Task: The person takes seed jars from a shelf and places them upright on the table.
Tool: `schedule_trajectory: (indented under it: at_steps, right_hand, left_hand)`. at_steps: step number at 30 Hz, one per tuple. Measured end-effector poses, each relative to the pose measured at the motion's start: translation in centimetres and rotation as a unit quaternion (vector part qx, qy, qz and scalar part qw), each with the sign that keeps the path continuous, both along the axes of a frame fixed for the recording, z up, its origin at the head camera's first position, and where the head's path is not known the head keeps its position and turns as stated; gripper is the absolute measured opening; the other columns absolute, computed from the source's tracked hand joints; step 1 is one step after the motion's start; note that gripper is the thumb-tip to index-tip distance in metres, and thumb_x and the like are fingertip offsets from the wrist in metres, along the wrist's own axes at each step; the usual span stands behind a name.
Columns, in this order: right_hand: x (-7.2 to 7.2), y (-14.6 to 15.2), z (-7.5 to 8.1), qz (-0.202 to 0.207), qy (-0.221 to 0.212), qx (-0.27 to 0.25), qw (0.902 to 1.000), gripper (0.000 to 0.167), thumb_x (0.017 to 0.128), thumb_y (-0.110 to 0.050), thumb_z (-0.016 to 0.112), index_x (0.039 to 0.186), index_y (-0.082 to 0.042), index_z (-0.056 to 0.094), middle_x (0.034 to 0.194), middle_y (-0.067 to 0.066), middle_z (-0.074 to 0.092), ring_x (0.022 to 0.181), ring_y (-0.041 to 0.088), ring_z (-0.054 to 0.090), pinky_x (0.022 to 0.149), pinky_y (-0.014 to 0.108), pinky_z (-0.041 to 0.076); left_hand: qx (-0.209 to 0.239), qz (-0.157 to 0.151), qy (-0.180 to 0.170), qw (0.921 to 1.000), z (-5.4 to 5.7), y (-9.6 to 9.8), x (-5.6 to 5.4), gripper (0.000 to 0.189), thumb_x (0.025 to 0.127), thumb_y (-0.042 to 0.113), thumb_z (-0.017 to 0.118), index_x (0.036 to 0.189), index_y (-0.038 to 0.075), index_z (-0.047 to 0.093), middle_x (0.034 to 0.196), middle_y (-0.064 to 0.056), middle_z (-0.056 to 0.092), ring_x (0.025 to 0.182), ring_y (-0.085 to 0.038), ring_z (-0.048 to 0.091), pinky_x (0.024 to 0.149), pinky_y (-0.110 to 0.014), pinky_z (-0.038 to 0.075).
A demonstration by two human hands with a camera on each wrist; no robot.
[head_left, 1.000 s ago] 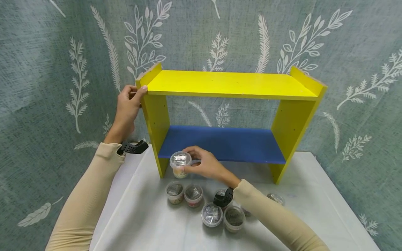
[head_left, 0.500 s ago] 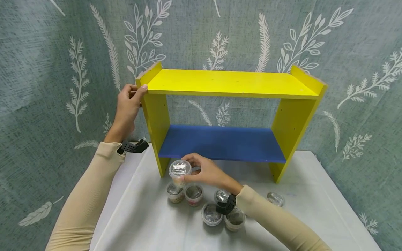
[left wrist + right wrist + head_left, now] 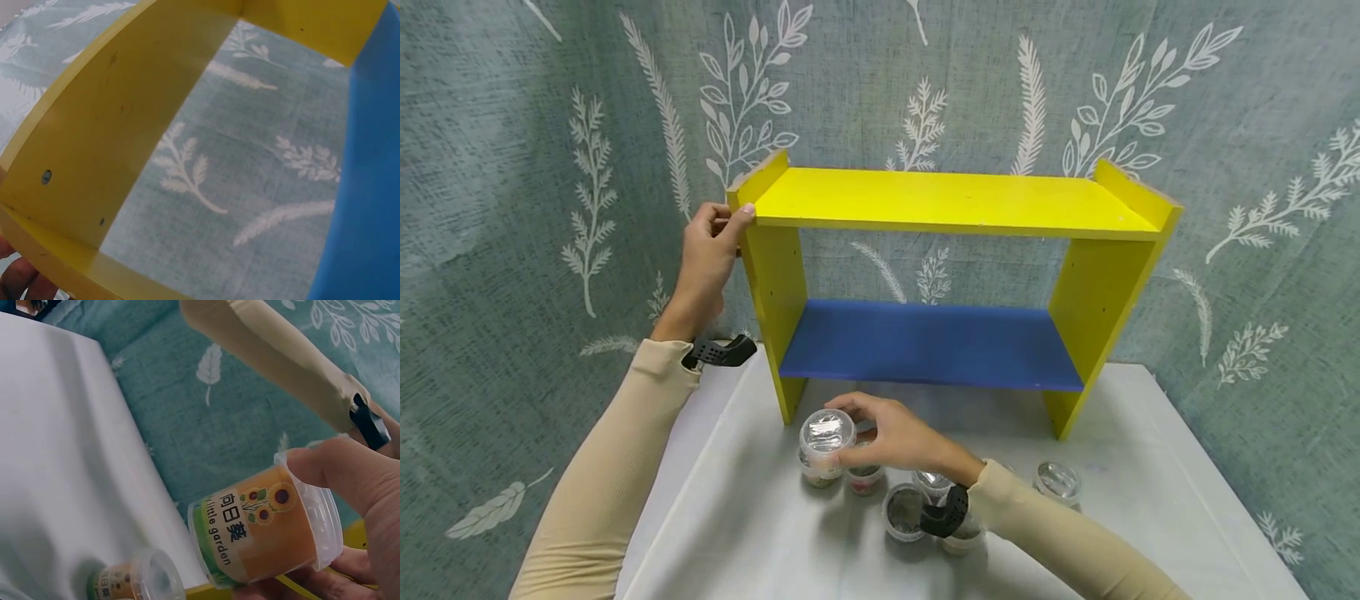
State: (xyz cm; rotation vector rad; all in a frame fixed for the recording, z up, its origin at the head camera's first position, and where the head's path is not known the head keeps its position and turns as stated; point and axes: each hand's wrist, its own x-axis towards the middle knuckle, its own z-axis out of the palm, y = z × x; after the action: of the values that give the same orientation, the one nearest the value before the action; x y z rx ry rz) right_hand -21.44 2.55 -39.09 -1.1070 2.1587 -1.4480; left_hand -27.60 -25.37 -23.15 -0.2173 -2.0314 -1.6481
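Note:
My right hand (image 3: 895, 437) holds a small lidded plastic tub (image 3: 826, 433) between thumb and fingers, low in front of the shelf's left end. In the right wrist view this tub (image 3: 262, 525) is tilted; its orange and green label shows sunflowers and the words "little garden". It overlaps another tub (image 3: 820, 478) in the head view; a similarly labelled tub (image 3: 128, 581) stands on the cloth below it. My left hand (image 3: 706, 254) grips the upper left side panel of the yellow shelf (image 3: 955, 200), thumb on its front edge. Left fingertips (image 3: 22, 275) show at the panel's edge.
Several more lidded tubs stand on the white cloth (image 3: 760, 533), including one with a reddish label (image 3: 866, 481), one farther forward (image 3: 904, 512), and one at the right (image 3: 1057, 482). A blue board (image 3: 932, 342) spans the shelf's lower part. Patterned green fabric (image 3: 970, 92) hangs behind.
My right hand has lowered the tub from beside the blue board's front edge to over a standing tub. My left hand stays on the shelf.

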Motion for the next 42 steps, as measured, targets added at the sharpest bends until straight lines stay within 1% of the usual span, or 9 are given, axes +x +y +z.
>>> schedule_trajectory:
  at_steps: [4,11,16,20,26,29,34,36,42]
  right_hand:
    - [0.5,-0.1,-0.2,0.015,-0.002,0.003,0.9999,0.062,0.084,-0.024,0.087,0.139,-0.018,0.058,0.118,-0.007,0.065,0.112,0.012,0.063,0.092,0.032,0.056]
    - [0.8,-0.3,-0.9,0.043,-0.012,0.005,0.999,0.062,0.083,-0.016,0.087,0.137,-0.014,0.058,0.119,-0.005,0.064,0.112,0.01,0.062,0.093,0.027,0.055]
    - [1.3,-0.3,-1.1,0.051,-0.017,0.019,0.9984,0.061,0.082,-0.013,0.088,0.136,-0.012,0.058,0.116,-0.005,0.064,0.108,0.009,0.062,0.09,0.026,0.056]
    - [1.6,-0.3,-1.3,0.054,-0.006,0.03,0.9981,0.061,0.081,-0.014,0.088,0.135,-0.013,0.059,0.113,-0.006,0.064,0.105,0.008,0.062,0.088,0.026,0.056]
    - [1.9,-0.3,-2.1,0.066,-0.004,0.029,0.9974,0.063,0.079,-0.01,0.089,0.134,-0.012,0.059,0.112,-0.005,0.063,0.103,0.008,0.063,0.085,0.026,0.058]
    - [2.0,-0.2,-2.5,0.069,0.024,0.041,0.9965,0.064,0.079,-0.011,0.089,0.135,-0.012,0.058,0.114,-0.006,0.063,0.104,0.007,0.063,0.084,0.025,0.057]
    - [2.1,-0.2,-3.1,0.069,0.102,0.08,0.9891,0.066,0.081,-0.021,0.09,0.139,-0.015,0.058,0.12,-0.008,0.064,0.108,0.002,0.06,0.087,0.022,0.054]
    - [2.2,-0.3,-3.4,0.07,0.121,0.094,0.9857,0.067,0.081,-0.026,0.09,0.139,-0.016,0.058,0.123,-0.008,0.064,0.109,0.001,0.059,0.089,0.021,0.052]
    - [2.5,-0.3,-3.9,0.07,0.153,0.122,0.9781,0.066,0.08,-0.033,0.091,0.137,-0.017,0.059,0.121,-0.01,0.062,0.111,0.0,0.056,0.093,0.02,0.049]
  left_hand:
    - [0.005,-0.002,0.002,1.0,-0.1,0.0,0.1,0.035,0.102,0.047,0.06,0.117,0.015,0.054,0.115,-0.003,0.054,0.101,-0.018,0.052,0.09,-0.036,0.041]
    - [0.01,-0.002,0.004,0.9999,0.0,-0.2,0.0,0.035,0.102,0.047,0.061,0.117,0.016,0.054,0.114,-0.002,0.053,0.101,-0.018,0.052,0.09,-0.036,0.04]
    - [0.011,-0.001,-0.002,0.9999,0.0,-0.3,0.0,0.035,0.102,0.047,0.061,0.117,0.016,0.054,0.114,-0.002,0.054,0.101,-0.018,0.052,0.091,-0.036,0.04]
    - [0.008,-0.001,-0.003,1.0,0.1,-0.2,0.0,0.036,0.102,0.048,0.061,0.117,0.017,0.053,0.114,-0.002,0.053,0.102,-0.018,0.052,0.091,-0.036,0.041]
    - [0.007,-0.003,-0.001,1.0,0.2,-0.1,-0.1,0.036,0.102,0.047,0.06,0.118,0.016,0.053,0.115,-0.002,0.053,0.102,-0.018,0.053,0.091,-0.036,0.041]
    - [0.004,-0.002,0.0,1.0,0.1,-0.1,-0.1,0.036,0.102,0.047,0.06,0.118,0.016,0.053,0.115,-0.002,0.053,0.102,-0.018,0.053,0.091,-0.036,0.041]
    - [0.002,-0.002,0.002,1.0,0.0,0.0,-0.1,0.035,0.103,0.047,0.06,0.118,0.016,0.053,0.115,-0.002,0.053,0.102,-0.018,0.052,0.091,-0.036,0.041]
    - [0.001,-0.001,0.002,1.0,0.0,0.0,0.0,0.036,0.103,0.047,0.06,0.119,0.016,0.053,0.115,-0.002,0.053,0.102,-0.018,0.052,0.091,-0.036,0.041]
    - [-0.002,-0.001,0.0,1.0,0.0,0.0,-0.1,0.037,0.103,0.047,0.06,0.12,0.015,0.053,0.116,-0.002,0.053,0.103,-0.017,0.052,0.092,-0.035,0.041]
